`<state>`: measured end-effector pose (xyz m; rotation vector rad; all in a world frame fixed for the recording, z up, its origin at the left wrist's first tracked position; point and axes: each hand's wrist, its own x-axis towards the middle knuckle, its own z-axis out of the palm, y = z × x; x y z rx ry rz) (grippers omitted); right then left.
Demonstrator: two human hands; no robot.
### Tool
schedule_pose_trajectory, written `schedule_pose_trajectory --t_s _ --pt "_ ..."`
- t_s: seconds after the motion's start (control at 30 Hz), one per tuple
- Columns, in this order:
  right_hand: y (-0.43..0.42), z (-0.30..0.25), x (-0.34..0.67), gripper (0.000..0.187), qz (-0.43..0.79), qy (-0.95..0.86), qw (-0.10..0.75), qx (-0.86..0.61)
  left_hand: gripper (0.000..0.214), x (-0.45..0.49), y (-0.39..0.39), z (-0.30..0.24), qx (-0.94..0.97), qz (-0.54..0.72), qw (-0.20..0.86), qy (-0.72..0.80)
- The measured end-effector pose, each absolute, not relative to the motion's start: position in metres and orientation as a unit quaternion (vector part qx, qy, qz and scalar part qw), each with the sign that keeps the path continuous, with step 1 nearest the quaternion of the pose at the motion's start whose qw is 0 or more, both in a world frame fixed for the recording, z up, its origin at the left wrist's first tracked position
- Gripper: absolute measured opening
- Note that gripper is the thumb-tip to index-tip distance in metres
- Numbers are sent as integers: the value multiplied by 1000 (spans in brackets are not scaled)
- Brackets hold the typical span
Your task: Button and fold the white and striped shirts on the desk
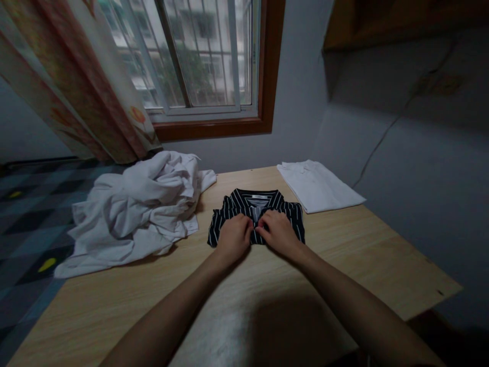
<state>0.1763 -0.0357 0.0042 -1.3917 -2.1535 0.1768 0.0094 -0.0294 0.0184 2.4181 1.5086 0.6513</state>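
Observation:
A black shirt with white stripes (295, 216) lies folded on the wooden table, its collar at the far side with a pale label inside the neck. My left hand (235, 235) is closed on the shirt's front just left of the middle, fingers pinched together. Close beside it, my right hand (278, 232) pinches the front edge near the collar opening. The two hands' fingertips almost meet, and they hide the middle of the shirt's front.
A crumpled heap of white clothes (153, 199) covers the table's left side. One white shirt (321, 187) lies folded flat at the back right. The wooden table (367, 260) stands by a wall and window (202, 61), with a patterned curtain (87, 76) at left.

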Motion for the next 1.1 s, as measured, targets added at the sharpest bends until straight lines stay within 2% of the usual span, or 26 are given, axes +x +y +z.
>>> schedule_pose_trajectory --t_s 0.07,0.13,0.4,0.7,1.1 --pt "-40 5 171 7 7 -795 282 -537 17 12 -34 20 826 218 52 517" --pt "-43 3 166 7 -10 -784 297 -546 19 14 -37 19 816 230 43 529" --pt "-34 -11 167 11 74 -769 348 -530 15 13 -30 1 772 310 139 537" --pt "-36 -7 164 11 45 -766 345 -540 8 12 -23 0 701 393 239 545" --pt "-35 -15 166 12 67 -758 365 -535 13 13 -31 -5 750 413 225 465"
